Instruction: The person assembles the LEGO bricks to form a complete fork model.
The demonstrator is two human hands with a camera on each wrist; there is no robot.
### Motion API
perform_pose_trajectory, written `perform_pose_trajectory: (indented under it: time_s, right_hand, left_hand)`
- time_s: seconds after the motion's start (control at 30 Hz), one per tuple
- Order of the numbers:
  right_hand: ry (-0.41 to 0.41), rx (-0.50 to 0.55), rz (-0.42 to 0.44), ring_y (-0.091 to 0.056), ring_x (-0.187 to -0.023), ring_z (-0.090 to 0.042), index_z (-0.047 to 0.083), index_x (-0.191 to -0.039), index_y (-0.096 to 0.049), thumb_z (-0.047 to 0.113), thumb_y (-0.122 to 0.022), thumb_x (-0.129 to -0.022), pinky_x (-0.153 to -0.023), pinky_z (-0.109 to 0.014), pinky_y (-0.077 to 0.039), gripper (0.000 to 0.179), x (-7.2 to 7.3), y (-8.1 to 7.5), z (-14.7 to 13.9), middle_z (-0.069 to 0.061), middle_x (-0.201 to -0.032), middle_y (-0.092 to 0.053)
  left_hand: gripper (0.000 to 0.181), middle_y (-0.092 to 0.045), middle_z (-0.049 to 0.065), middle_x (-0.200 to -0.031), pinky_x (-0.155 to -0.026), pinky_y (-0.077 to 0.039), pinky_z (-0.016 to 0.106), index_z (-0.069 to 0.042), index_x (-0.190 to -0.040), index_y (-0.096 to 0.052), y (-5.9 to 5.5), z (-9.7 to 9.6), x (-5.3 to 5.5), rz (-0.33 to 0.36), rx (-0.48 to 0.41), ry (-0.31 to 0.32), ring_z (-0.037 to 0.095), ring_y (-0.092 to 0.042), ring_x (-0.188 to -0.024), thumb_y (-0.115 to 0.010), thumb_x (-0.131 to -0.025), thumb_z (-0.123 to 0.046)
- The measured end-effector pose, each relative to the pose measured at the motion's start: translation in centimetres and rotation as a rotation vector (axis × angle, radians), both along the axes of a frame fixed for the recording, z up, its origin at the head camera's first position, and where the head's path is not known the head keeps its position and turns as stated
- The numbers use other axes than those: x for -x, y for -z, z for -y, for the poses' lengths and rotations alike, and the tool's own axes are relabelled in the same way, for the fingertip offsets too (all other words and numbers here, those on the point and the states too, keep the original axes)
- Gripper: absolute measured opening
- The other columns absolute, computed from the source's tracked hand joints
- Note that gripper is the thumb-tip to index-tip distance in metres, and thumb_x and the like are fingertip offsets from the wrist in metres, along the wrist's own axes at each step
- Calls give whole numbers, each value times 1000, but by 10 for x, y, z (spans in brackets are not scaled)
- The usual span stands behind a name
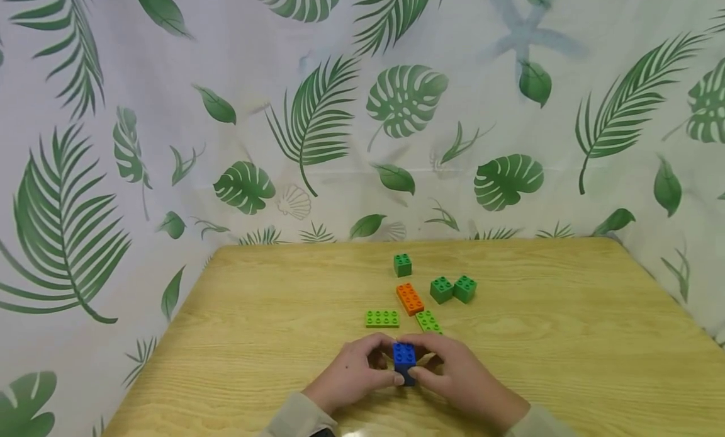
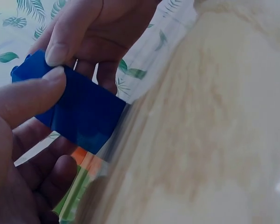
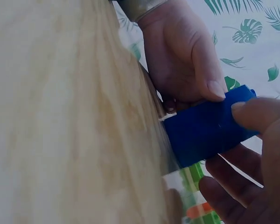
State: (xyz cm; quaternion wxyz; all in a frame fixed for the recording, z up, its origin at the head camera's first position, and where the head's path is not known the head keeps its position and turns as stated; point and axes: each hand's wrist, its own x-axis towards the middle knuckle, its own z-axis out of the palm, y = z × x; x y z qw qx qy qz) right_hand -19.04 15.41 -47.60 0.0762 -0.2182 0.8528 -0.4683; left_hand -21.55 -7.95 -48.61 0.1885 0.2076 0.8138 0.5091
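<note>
A tall blue toy brick [image 1: 404,361] stands upright near the front of the table, studs on top. I cannot tell whether it is one brick or a stack. My left hand [image 1: 359,369] pinches its left side, the thumb on the near face and the fingers reaching behind. From the right, my right hand [image 1: 447,368] pinches the same blue brick, its thumb close to the left thumb. In the left wrist view both thumbs press the upper part of the blue brick [image 2: 86,105]. The right wrist view shows the blue brick [image 3: 210,128] with its lower end at the tabletop.
Just beyond the hands lie a light green brick [image 1: 382,318], another light green brick [image 1: 429,322] and an orange brick [image 1: 410,298]. Dark green square bricks [image 1: 442,289] [image 1: 465,288] sit side by side; another green brick [image 1: 403,265] is farther back. A leaf-patterned cloth [image 1: 340,141] hangs behind the wooden table [image 1: 272,292].
</note>
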Motion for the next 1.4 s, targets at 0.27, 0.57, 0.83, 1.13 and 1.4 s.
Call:
perform_pose_trajectory:
  time_s: [0.27,0.57,0.83,1.13,1.4]
  right_hand:
    - [25,-5,-15,-62,-105,-17,19,-128,-62,32,-72,-96,-80,-28,-55,36,2,7,-1,7,-115,-65]
    - [-2,20,41,-64,-105,-18,17,-120,-65,34,-72,-96,-82,-28,-55,30,7,3,-1,4,-112,-67]
    - [-9,15,63,-65,-102,-18,12,-116,-66,30,-75,-94,-82,-31,-56,29,12,2,-1,1,-110,-69]
    - [-24,44,110,-64,-107,-18,14,-127,-64,38,-73,-95,-86,-31,-54,41,13,13,-1,1,-120,-66]
    - [-6,46,120,-63,-106,-19,15,-129,-63,42,-72,-94,-85,-31,-53,44,10,16,-8,0,-121,-66]
  left_hand:
    - [29,-66,-12,-100,-77,-44,34,-29,-111,-68,-3,-2,-2,-15,19,-17,13,-57,-87,-82,-86,-36]
    - [26,-64,-10,-100,-73,-46,32,-27,-105,-67,-8,-3,1,-8,38,-19,14,-57,-86,-83,-85,-31]
    - [26,-64,-7,-95,-70,-45,31,-24,-104,-68,-6,-7,5,-7,54,-38,14,-56,-83,-84,-84,-29]
    - [33,-64,-10,-99,-84,-44,40,-25,-112,-66,2,-4,-1,13,82,-79,13,-57,-91,-83,-85,-30]
    - [35,-64,-14,-101,-91,-39,45,-30,-114,-64,2,-8,-2,18,88,-89,13,-55,-96,-83,-85,-35]
